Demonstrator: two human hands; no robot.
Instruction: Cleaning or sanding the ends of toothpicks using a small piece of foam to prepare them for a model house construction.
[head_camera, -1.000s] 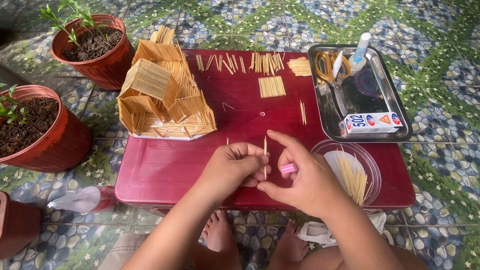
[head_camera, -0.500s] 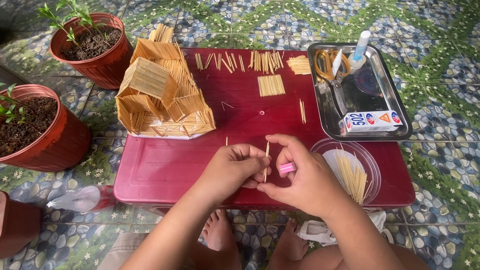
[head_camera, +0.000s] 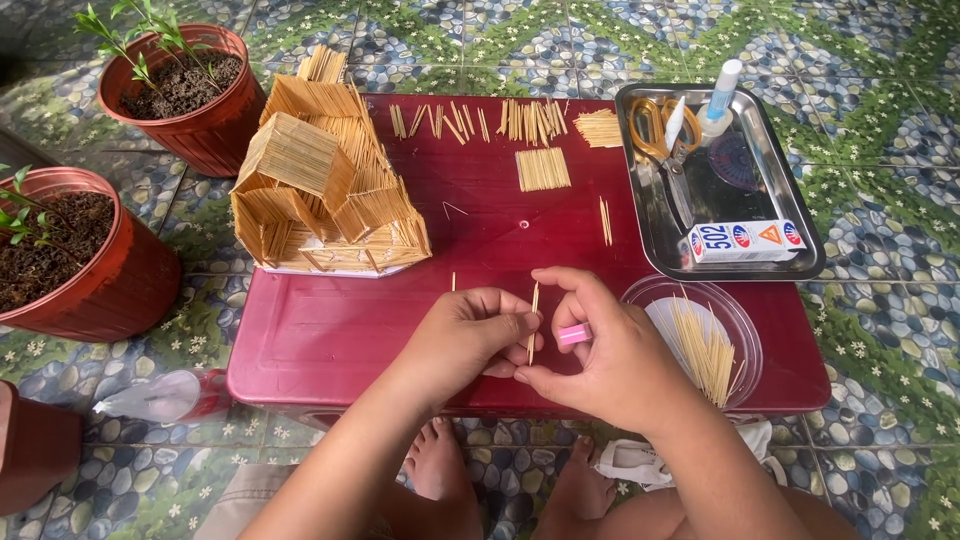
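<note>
Both the left hand (head_camera: 470, 335) and right hand (head_camera: 610, 355) pinch one toothpick (head_camera: 533, 320) near a white box (head_camera: 745, 241).

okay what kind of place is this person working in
Probably a home patio or yard, used as a hobby craft spot: a low red table stands on patterned pebble-look floor tiles, with potted plants alongside and a stick-built model house on it.

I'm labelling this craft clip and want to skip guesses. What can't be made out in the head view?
- Pink tool: mostly hidden inside the right hand.
- Lower end of the stick: covered by the left hand.
- Flower pot: cut off by the left edge.
- Bottle under the table: blurred.
</note>
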